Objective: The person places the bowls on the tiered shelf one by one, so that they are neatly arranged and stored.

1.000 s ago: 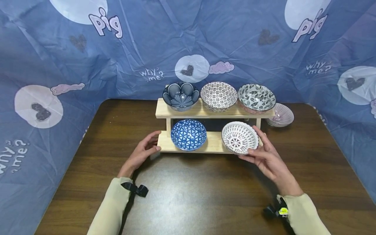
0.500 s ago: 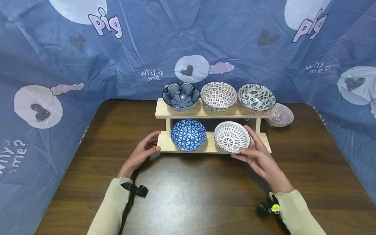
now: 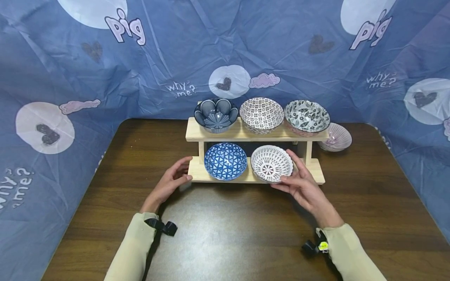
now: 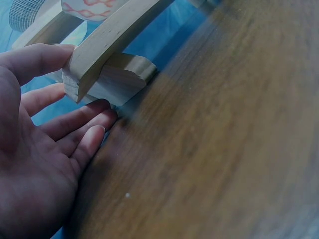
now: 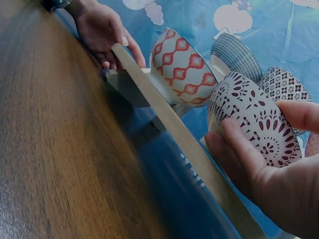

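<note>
My right hand grips a white bowl with a dark petal pattern by its right side, over the lower shelf. The bowl tilts toward me; in the right wrist view its patterned outside shows between the fingers. Close on its left, a blue-and-white triangle-patterned bowl stands on the same shelf, its outside printed with red diamonds in the right wrist view. Thumb and index finger of my left hand hold the left end of the wooden two-tier stand, the other fingers loosely bent beside it.
On the upper shelf stand a dark blue petal bowl, a brown-grid bowl and a leaf-patterned bowl. A pinkish striped bowl sits on the table behind the stand's right end. A blue printed cloth hangs behind.
My right hand has shifted left along the lower shelf with the white bowl, bringing it close to the blue bowl. The left hand stays at the stand's end.
</note>
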`<state>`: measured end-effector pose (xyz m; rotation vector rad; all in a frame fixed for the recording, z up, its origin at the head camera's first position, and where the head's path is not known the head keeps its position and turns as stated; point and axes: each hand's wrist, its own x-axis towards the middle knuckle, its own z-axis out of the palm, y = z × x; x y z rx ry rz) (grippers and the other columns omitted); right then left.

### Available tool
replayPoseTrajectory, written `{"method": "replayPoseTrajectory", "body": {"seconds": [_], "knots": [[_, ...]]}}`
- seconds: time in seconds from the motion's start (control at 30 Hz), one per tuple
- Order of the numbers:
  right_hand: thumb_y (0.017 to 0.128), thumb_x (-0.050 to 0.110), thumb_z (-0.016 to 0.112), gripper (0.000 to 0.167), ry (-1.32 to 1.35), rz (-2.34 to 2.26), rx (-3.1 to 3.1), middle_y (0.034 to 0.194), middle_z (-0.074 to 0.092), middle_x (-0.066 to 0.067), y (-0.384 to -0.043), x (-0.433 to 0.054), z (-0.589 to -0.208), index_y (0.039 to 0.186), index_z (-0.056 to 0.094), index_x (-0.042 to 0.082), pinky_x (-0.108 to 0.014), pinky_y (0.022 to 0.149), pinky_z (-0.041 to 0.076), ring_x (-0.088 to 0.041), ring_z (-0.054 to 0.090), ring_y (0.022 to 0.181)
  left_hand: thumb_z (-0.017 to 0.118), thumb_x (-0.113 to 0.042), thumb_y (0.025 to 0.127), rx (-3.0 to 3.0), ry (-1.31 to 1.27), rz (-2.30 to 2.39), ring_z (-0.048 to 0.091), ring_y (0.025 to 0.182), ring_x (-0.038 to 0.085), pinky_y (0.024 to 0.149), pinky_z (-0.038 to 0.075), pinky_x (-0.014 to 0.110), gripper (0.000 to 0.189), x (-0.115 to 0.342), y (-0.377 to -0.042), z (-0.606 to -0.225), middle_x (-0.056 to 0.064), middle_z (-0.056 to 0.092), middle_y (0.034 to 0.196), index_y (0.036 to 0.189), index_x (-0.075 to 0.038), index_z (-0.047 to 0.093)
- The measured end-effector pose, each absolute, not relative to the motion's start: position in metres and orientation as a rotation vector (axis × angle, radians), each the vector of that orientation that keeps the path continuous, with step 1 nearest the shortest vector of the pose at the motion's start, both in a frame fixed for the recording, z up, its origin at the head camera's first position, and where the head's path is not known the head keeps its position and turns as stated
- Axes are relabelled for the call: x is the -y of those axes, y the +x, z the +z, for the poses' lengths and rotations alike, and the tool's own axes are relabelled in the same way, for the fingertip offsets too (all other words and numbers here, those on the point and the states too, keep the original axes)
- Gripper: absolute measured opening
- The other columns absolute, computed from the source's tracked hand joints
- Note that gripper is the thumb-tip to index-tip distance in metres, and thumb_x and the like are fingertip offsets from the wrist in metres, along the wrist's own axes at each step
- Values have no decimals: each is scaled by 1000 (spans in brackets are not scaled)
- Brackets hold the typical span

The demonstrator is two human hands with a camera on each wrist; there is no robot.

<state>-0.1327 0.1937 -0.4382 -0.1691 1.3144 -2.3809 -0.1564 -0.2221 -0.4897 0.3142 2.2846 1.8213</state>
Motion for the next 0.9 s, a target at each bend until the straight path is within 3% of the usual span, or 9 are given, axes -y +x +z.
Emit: {"method": "replayPoseTrajectory", "body": {"seconds": [0.43,0.9], "knots": [[94,-16,44,92,-159,-2373,-1338,166,-12,-21,-136,-190,-440,161,4,33,-39,91,58,-17,62,120,62,-8,94,-2282,303,1817,55,113,7,93,46,17,63,222,-157,-491,30,52,141,152,-6,38],[96,-15,41,92,-147,-2340,-1339,167,-17,-14,-136,-191,-440,161,0,37,-41,91,58,-17,62,119,62,-8,95,-2275,299,1818,53,117,13,94,46,17,62,223,-157,-490,30,50,143,152,-7,37]]}}
